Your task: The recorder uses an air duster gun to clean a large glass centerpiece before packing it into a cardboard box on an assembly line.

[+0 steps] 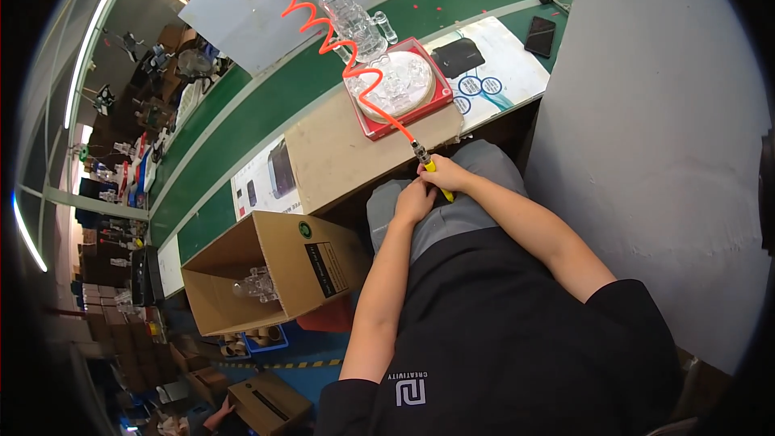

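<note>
My right hand [444, 174] is closed around a yellow air tool [430, 166], held over my lap. A metal fitting joins the tool to an orange coiled air hose [379, 110]. Right beside it, my left hand [415, 201] has its fingers curled in; what they pinch, if anything, is hidden. On the bench ahead lies a red square tray [373, 128] with a white round disc [417, 81] in it. Small clear pieces seem to lie on the disc, under the hose. Behind the tray is a clear, ridged plastic piece [349, 20] with side arms.
An open cardboard box [311, 262] at my left holds another clear piece [258, 284]. Flattened cardboard [331, 149] covers the near bench edge. A phone [540, 37] lies at the right, by a grey partition [638, 137]. A co-worker's hand [219, 414] touches a carton [269, 402] at lower left.
</note>
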`<state>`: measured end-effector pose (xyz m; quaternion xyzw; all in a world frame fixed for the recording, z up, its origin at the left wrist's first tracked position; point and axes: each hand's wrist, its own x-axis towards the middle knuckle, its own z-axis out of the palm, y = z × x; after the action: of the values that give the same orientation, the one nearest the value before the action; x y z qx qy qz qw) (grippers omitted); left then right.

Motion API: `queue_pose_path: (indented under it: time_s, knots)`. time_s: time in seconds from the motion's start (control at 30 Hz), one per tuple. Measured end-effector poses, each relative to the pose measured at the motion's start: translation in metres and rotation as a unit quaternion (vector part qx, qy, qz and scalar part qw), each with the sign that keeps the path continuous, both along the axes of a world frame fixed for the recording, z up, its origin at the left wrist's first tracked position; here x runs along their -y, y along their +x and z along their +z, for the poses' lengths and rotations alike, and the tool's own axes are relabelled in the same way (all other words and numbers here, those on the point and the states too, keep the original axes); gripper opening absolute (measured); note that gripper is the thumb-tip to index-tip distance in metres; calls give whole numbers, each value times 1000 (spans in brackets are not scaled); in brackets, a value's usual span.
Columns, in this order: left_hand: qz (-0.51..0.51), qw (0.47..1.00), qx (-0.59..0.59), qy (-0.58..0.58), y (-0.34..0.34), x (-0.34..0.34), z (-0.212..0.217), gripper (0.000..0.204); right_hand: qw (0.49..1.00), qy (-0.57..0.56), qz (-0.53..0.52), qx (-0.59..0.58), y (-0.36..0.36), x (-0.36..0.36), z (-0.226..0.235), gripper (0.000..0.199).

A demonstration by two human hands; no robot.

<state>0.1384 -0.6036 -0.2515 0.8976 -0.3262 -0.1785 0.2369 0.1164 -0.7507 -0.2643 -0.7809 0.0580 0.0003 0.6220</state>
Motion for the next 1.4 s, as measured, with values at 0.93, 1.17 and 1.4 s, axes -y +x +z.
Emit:
queue_pose_path:
  time_s: [0.93,1.17,1.4]
  knots:
    - [11,999,-46,15,12,8,-10,29,997,13,38,-71,9,8,-14,25]
    - [20,995,-88,-35,19,5,-17,24,974,212,43,73,2,21,37,17]
    - [37,989,-116,-86,26,-7,-36,21,977,159,-94,110,-23,139,103,18]
